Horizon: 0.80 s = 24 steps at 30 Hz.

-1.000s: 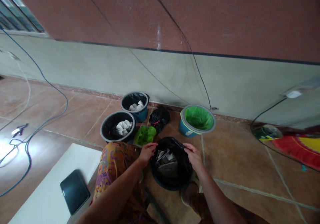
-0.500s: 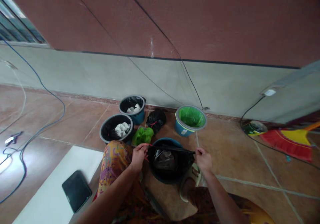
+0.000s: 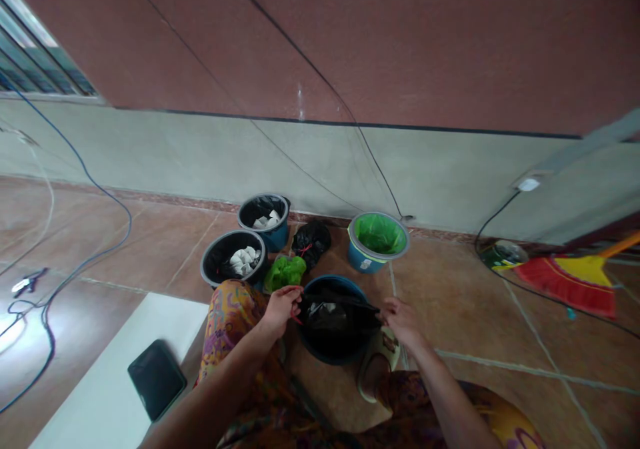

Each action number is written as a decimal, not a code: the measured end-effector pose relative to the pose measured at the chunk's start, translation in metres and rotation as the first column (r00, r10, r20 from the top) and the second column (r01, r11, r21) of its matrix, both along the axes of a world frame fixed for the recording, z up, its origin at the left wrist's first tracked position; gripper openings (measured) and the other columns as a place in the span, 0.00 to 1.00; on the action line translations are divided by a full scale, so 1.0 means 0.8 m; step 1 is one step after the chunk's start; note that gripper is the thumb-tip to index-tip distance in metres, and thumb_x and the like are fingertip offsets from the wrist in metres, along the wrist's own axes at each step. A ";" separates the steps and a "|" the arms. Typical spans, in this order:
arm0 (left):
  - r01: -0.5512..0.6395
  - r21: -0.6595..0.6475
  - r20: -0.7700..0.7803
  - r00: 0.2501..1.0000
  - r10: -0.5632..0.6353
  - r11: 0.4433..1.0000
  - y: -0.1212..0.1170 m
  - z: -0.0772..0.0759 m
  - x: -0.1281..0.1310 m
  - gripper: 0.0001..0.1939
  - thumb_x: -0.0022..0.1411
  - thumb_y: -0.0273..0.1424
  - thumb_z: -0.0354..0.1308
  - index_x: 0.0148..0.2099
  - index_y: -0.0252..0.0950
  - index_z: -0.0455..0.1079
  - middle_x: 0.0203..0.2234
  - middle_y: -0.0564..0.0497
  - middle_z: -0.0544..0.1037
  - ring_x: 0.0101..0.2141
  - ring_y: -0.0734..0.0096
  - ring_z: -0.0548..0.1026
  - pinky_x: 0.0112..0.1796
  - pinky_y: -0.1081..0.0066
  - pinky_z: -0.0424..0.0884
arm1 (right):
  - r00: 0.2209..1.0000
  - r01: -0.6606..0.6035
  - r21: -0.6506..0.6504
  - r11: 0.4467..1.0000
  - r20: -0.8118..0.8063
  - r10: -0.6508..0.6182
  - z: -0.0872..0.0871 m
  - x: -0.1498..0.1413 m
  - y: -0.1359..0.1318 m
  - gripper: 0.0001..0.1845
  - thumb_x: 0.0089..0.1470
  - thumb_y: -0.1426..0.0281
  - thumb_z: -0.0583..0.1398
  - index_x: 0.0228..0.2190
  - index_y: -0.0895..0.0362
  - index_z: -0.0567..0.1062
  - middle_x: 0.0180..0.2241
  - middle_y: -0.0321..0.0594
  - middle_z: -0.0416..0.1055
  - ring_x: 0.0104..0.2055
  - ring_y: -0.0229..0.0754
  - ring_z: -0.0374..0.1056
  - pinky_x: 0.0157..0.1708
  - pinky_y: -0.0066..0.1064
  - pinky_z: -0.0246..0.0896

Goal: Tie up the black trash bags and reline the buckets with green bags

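A blue bin stands on the floor between my feet, with a black trash bag in its mouth. My left hand is closed at the bag's left edge, where a red drawstring shows. At the right edge, my right hand pinches the black plastic, and the bag's rim is stretched between both hands. Something pale and crumpled shows dimly inside the bin. Just beyond my left hand lies a green plastic bag, with a tied black bag behind it.
Two black-lined bins, a near one and a far one, hold white crumpled waste. A green-lined bin stands by the wall. A phone or tablet lies on a white board. A red and yellow broom and cables lie on the floor.
My right hand has moved slightly left, so the stretched bag rim spans a little less. My left hand stays nearly in place on the bag. The view has shifted slightly.
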<state>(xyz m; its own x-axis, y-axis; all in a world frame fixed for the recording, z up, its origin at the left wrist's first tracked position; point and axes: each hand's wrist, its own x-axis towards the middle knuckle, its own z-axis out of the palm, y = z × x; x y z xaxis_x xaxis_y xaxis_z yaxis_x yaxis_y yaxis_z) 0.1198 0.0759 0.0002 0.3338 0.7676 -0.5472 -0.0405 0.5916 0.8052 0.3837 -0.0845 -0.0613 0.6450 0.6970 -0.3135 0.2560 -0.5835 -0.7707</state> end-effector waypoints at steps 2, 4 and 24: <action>0.039 0.014 0.000 0.999 -0.039 0.999 -0.004 0.012 0.004 0.17 0.44 0.36 0.69 0.34 0.31 0.72 0.19 0.58 0.67 0.17 0.85 0.60 0.23 0.77 0.61 | 0.974 0.067 0.141 0.988 -0.226 -0.034 0.037 -0.011 0.009 0.17 0.46 0.65 0.62 0.40 0.55 0.76 0.30 0.41 0.76 0.30 0.43 0.71 0.31 0.33 0.65; 0.084 0.013 -0.017 0.996 -0.084 0.996 -0.009 0.023 0.009 0.17 0.45 0.37 0.68 0.35 0.32 0.72 0.20 0.58 0.68 0.18 0.84 0.61 0.25 0.76 0.64 | 0.907 0.058 0.297 0.953 -0.415 0.074 0.072 -0.028 0.018 0.22 0.46 0.61 0.65 0.43 0.55 0.76 0.34 0.41 0.77 0.35 0.43 0.73 0.39 0.35 0.67; 0.423 0.288 -0.051 0.903 -0.427 0.859 -0.008 0.080 0.058 0.06 0.51 0.28 0.58 0.34 0.32 0.71 0.20 0.56 0.71 0.22 0.78 0.69 0.28 0.75 0.64 | 0.923 -0.166 0.362 0.917 -0.271 0.274 0.099 -0.114 0.060 0.25 0.47 0.60 0.62 0.48 0.55 0.72 0.26 0.33 0.70 0.28 0.40 0.66 0.26 0.31 0.61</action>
<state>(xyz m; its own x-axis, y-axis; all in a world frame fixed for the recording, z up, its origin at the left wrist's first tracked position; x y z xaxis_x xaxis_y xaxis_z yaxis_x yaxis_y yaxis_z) 0.1660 0.0698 0.0646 0.6693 0.6708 -0.3194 0.1499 0.2991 0.9424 0.2923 -0.0368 0.0180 0.3703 0.9067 -0.2018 0.0654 -0.2421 -0.9680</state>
